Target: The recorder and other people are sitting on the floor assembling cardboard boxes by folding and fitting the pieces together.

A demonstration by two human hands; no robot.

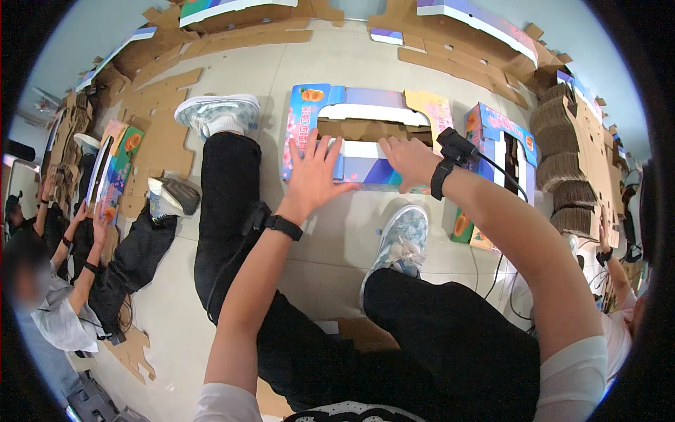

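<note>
A colourful cardboard gift box [354,174] with fruit and blossom prints lies on the floor before me, a wide cut-out in its top showing brown cardboard inside. My left hand [313,176] rests on its near left part, fingers spread flat and thumb stretched to the right. At the near right of the cut-out, my right hand [413,163] has its fingers bent over the white edge and its thumb down against the near side. What lies under the right fingertips is hidden. Both wrists wear black bands.
Right of it stands a second printed box [503,130], beside stacks of folded cardboard [562,162]. Flat brown sheets [158,133] lie at the left. My shoes [404,239] flank the workspace. A co-worker [70,281] at the left holds another printed box [116,169]. Cables trail at right.
</note>
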